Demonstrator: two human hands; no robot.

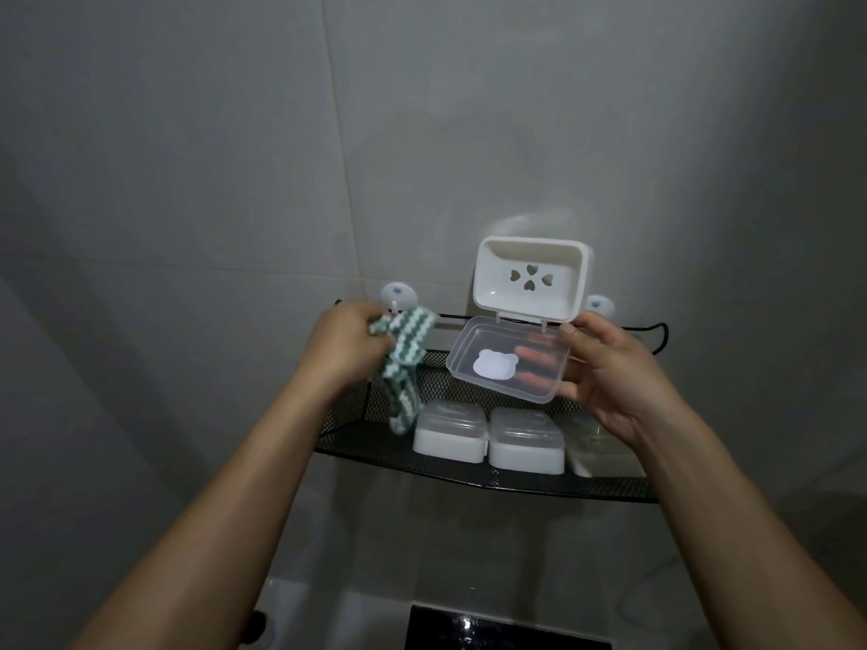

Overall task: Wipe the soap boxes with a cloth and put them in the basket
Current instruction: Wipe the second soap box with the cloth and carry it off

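My right hand (610, 377) grips an opened soap box (530, 283) in front of the wall, above the basket. Its white tray half with heart-shaped holes stands upright, and its clear lid (509, 358) with a white bear mark lies tilted over my fingers. To the left, my left hand (345, 349) holds a bunched green-and-white striped cloth (399, 368), whose tail hangs down to the basket. The cloth is apart from the held box. Three closed soap boxes (450, 431) (525, 441) (598, 443) stand side by side in the black mesh basket (469, 476); my right wrist covers part of the rightmost one.
The basket hangs on a grey tiled wall from two white suction hooks (399, 295) (598, 304). Below it are a white ledge (300, 607) and a dark glossy surface (506, 631) at the bottom edge.
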